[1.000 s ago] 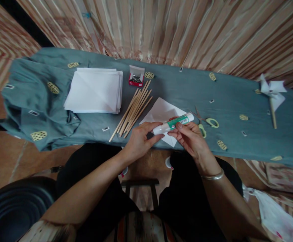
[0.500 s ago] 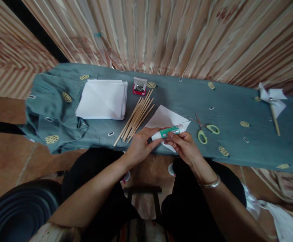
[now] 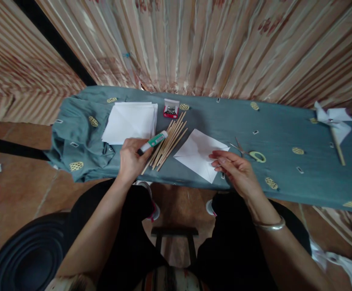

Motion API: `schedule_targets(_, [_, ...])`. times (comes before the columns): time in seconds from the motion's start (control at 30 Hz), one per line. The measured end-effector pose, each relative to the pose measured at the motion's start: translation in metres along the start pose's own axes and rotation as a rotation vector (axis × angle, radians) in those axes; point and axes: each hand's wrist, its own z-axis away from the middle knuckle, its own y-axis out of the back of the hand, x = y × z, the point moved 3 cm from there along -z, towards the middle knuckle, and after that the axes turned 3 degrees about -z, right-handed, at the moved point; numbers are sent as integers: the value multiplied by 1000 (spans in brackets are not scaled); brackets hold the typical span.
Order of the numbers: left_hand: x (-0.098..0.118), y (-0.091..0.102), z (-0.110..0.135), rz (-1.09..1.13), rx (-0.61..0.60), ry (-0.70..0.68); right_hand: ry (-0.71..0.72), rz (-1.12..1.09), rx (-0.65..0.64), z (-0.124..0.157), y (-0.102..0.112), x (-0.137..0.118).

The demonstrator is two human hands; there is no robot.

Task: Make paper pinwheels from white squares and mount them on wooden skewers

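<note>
My left hand [image 3: 131, 159] is closed around a white and green glue stick [image 3: 154, 141], held tilted beside a bundle of thin wooden sticks [image 3: 170, 144]. A square of white paper [image 3: 194, 151] with cuts running in from its corners lies on the cloth, one corner toward me. Over its right part hovers my right hand [image 3: 236, 166], fingers loosely bent and apart, with nothing visible in them. Just beyond that hand are scissors [image 3: 256, 156] with light green handles, partly hidden by it.
A stack of white paper [image 3: 130, 121] lies at the left. Near it stands an open red box [image 3: 171, 110] of small metal pieces. A paper pinwheel [image 3: 333, 121] on a stick lies far right. The table has a grey-green cloth [image 3: 212, 115]; pleated curtains [image 3: 194, 48] hang behind.
My left hand has moved left with the glue stick, away from the paper. My right hand has let go of the glue stick and shifted slightly right.
</note>
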Motion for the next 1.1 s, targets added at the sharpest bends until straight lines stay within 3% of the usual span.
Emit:
schedule_targets(0.2, [-6, 2, 5, -232, -15, -55, 99, 132, 40, 3, 18, 2])
schedule_targets(0.37, [0, 0, 9, -313, -96, -80, 268, 595, 88, 8, 27, 7])
schedule_targets(0.5, [0, 0, 12, -311, -130, -39, 377, 870, 35, 14, 27, 9])
schedule_targets(0.87, [0, 2, 14, -181, -92, 6, 448, 975, -6, 16, 23, 8])
schedule_targets(1.1, [-4, 3, 10, -239, -72, 69, 462, 981, -16, 15, 20, 9])
